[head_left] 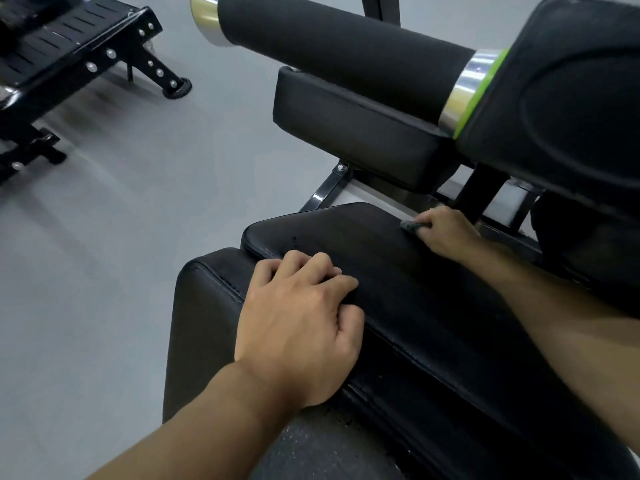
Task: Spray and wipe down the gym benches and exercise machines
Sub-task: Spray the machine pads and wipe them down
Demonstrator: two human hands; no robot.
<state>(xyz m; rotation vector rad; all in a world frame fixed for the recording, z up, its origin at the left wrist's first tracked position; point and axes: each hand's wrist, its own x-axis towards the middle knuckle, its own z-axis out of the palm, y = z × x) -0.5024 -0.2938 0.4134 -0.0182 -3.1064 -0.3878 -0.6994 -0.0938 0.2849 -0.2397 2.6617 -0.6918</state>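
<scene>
Nearest the camera, the left hand [298, 327] lies palm-down on the black padded seat [415, 306] of an exercise machine, its fingers [325, 271] curled narrow over the pad's near edge and holding nothing. At about two o'clock from it, the right hand [445, 233] presses a small grey cloth [410, 226] against the seat's far edge, fingers closed around it. Beyond, at twelve o'clock, a black foam roller [332, 46] with chrome end caps sits above another black pad [353, 129]. At ten o'clock, a second black machine [69, 53] stands on the grey floor [121, 237].
</scene>
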